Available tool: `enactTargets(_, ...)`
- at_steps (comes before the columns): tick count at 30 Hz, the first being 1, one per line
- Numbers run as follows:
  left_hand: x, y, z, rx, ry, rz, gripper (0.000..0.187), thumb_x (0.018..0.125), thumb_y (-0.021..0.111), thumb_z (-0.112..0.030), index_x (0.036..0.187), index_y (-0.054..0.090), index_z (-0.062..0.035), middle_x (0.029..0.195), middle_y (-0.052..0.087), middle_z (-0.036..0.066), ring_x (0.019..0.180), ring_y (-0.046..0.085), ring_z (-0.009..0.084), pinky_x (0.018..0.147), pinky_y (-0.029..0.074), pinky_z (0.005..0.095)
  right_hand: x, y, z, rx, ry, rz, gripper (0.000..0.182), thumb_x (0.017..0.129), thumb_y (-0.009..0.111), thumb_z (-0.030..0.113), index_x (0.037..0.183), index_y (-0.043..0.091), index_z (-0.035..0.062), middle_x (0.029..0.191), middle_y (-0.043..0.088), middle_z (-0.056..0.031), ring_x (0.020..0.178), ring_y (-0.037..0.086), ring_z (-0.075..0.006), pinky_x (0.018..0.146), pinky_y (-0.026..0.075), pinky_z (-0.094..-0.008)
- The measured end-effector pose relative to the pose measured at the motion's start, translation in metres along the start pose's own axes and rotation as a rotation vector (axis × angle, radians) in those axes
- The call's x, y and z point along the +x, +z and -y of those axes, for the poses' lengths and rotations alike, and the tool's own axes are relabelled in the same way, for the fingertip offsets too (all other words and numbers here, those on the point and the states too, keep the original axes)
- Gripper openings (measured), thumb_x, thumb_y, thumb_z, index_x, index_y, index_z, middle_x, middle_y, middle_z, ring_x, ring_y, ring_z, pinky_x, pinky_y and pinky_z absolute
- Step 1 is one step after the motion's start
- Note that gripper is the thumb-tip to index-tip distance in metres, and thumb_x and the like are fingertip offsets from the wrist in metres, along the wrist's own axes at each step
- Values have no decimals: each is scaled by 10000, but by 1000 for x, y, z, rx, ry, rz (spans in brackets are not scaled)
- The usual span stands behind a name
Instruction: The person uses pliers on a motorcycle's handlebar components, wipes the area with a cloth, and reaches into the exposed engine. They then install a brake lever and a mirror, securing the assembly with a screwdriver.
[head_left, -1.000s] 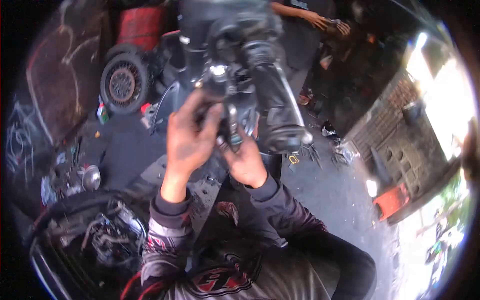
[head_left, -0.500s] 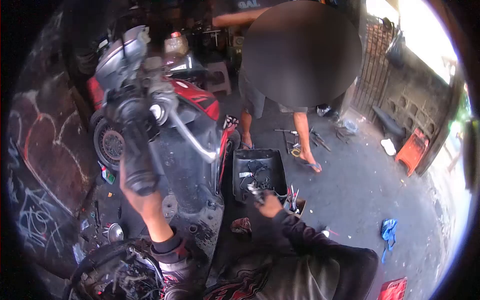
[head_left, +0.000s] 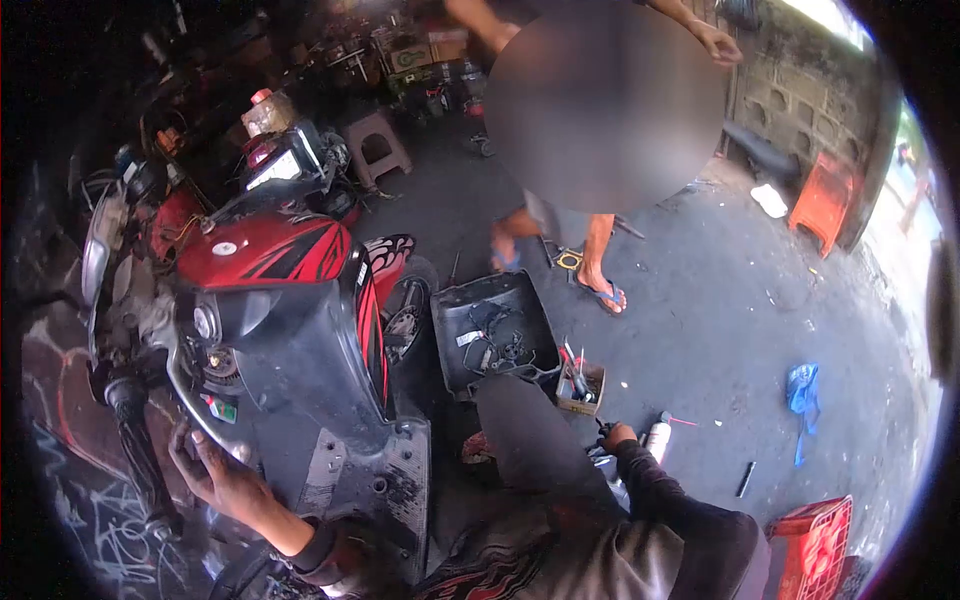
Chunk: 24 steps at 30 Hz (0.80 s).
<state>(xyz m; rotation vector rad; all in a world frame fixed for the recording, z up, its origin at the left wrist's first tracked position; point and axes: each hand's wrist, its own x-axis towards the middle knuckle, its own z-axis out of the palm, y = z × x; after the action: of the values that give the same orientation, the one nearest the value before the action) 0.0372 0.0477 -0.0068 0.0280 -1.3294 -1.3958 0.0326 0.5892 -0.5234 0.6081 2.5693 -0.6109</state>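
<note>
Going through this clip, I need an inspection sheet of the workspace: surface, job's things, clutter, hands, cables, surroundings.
Surface: dark, marked floor with small litter.
Job's things: red-and-black scooter; its silvery lever is by the left hand.
Clutter: black tray, small box of tools, spray can, blue item.
Hands: left hand open, contact with the lever unclear; right hand near the can, grip unclear.
Cables: dark tangled wires in the tray.
Surroundings: another person's sandalled foot, red plastic stool, block wall.
</note>
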Motion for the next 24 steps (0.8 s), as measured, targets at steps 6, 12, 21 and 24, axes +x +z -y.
enactTargets(6, 3, -14, 7, 232, 116, 11, 296, 1041, 526, -109, 1297, 559, 36, 1229, 604, 119, 1132, 587, 216, 941, 494, 349, 22, -113, 95, 539, -385, -834, 420, 903, 702, 298, 1168, 656, -25, 1073, 691, -258, 981, 669, -422, 872, 523, -481)
enactTargets(12, 6, -24, 13, 565, 360, 114, 319, 1031, 524, -120, 1312, 543, 32, 1198, 594, 107, 1065, 583, 191, 831, 502, 305, -90, -385, 218, 657, -889, -1352, 566, 862, 738, 122, 1387, 540, 46, 1289, 574, -226, 1152, 587, -420, 993, 484, -435)
enactTargets(21, 2, -19, 8, 540, 283, 149, 377, 1011, 576, -96, 1361, 520, 31, 1222, 595, 115, 1038, 586, 163, 797, 494, 273, -135, -524, 253, -218, -1256, -1308, 669, 736, 816, 180, 1359, 616, 320, 1461, 470, -89, 1310, 465, -360, 1071, 435, -473)
enactTargets(24, 1, -12, 7, 39, 24, 106, 402, 1008, 582, -74, 1386, 512, 44, 1292, 571, 142, 1096, 594, 194, 834, 515, 302, -121, -536, 261, -367, -1316, -1286, 615, 756, 800, 204, 1330, 637, 349, 1473, 472, -55, 1324, 460, -350, 1060, 435, -470)
